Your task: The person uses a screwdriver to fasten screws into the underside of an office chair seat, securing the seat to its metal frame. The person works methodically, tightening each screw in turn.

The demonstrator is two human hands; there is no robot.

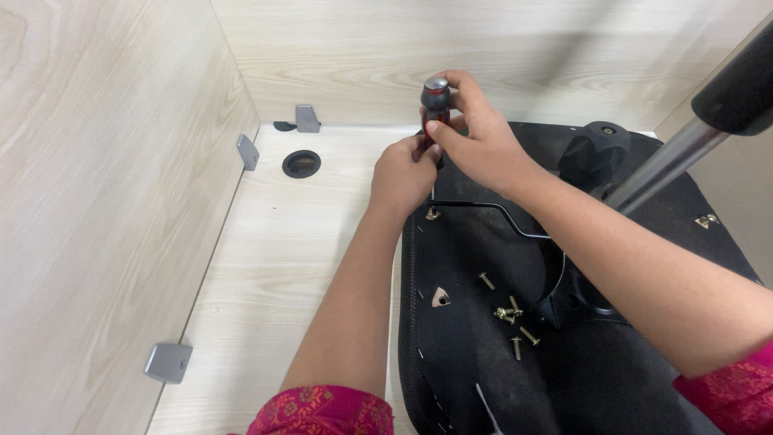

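A: Fingers first. Your right hand (475,141) has its fingers curled round the red-and-black screwdriver handle with the silver end cap (436,101); thumb and forefinger sit up by the cap. Clenched on it, no doubt.

B: And my left?

A: Your left hand (404,173) is bunched just below the right, fingertips pinched in at the lower part of that same handle. The shaft and tip are hidden behind your knuckles, so I can't tell what they meet.

B: Where's the screwdriver, then?

A: Upright, over the far left corner of the black fabric-covered chair seat underside (467,354), which lies face-down on the pale wood-grain desk top (282,258).

B: What's lying on the seat?

A: A scatter of brass-coloured screws (509,312) near the middle, close to the black metal bracket arm (564,302). A thin black wire rod (483,205) runs across under your right wrist. One brass fitting sits by the seat edge beside your left hand (432,213), another at the right edge (706,220).

B: Anything else?

A: Chrome tube with a black padded end (692,137) slanting in from the upper right. Black round cable hole (301,163) in the desk, grey metal brackets (168,362) along the side panel. Pink patterned sleeves (322,411) on both arms.
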